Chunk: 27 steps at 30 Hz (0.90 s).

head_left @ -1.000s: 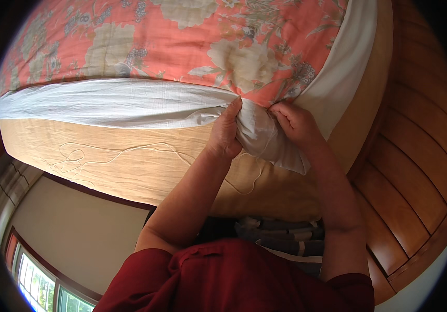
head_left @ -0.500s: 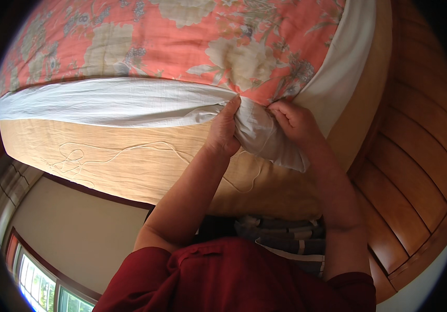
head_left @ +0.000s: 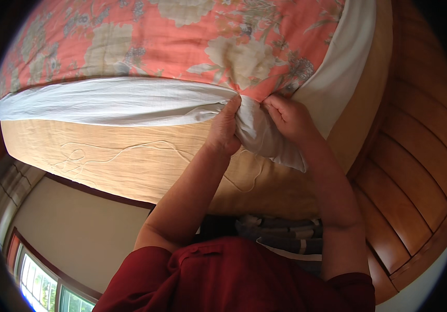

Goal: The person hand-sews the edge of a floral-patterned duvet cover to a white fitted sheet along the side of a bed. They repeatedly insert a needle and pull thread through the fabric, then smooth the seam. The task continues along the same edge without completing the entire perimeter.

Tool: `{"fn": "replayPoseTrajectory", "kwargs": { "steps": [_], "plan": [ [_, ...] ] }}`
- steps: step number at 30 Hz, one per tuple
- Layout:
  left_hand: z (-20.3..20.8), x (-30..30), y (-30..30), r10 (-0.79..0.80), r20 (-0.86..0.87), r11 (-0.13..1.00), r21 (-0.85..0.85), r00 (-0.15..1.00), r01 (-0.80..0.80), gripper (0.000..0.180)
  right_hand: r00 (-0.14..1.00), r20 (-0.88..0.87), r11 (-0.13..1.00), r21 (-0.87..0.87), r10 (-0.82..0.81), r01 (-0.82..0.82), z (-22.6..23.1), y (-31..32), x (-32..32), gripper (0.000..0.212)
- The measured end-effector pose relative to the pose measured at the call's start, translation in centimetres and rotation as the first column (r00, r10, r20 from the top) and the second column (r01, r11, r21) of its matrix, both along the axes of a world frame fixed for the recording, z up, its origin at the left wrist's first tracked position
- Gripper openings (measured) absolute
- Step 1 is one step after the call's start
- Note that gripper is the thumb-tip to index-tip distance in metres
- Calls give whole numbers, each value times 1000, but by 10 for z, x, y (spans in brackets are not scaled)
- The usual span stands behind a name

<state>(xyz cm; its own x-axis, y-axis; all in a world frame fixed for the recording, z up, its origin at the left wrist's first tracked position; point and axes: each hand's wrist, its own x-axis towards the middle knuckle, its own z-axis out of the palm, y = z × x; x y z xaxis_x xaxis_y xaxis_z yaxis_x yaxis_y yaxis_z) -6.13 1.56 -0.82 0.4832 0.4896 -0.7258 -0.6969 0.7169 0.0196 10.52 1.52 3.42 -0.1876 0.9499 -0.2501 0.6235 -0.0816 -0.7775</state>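
Observation:
A quilt with a coral floral top (head_left: 182, 49) and a white cloth border (head_left: 124, 101) lies spread before me. My left hand (head_left: 226, 127) is closed on the border where it meets the floral cloth, thumb on top. Just to its right, my right hand (head_left: 290, 117) pinches at the same seam with fingertips pressed together. Anything small between those fingertips is too small to make out. Between my hands the white cloth is bunched and hangs in a twisted fold toward me. A long pale thread (head_left: 153, 143) trails in loops over the tan sheet (head_left: 36, 138) and passes behind my left forearm.
The tan sheet covers the bed up to its near edge. A slatted wooden headboard (head_left: 416, 151) curves along the right. Dark patterned fabric (head_left: 281, 229) lies below the bed edge, close to my body. A window (head_left: 39, 278) is at the lower left.
My right hand has shifted slightly left along the seam, closer to my left hand. My left hand keeps its hold in about the same place.

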Motion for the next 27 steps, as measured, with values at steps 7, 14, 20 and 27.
{"fn": "replayPoseTrajectory", "kwargs": {
  "steps": [7,14,20,27],
  "plan": [
    [-10,5,-3,51,11,998,39,999,-51,34,996,79,999,-22,-29,31,-3,-1,-4,13],
    [2,8,-3,150,32,987,-56,988,-148,31,995,83,998,-25,-49,51,2,-1,-2,13],
    [5,8,-2,167,34,986,-21,985,-167,31,987,159,1000,-14,-22,25,2,-11,7,12],
    [1,8,-3,165,90,986,-11,982,-165,35,987,161,999,51,-24,16,6,-13,11,11]
  ]
}}
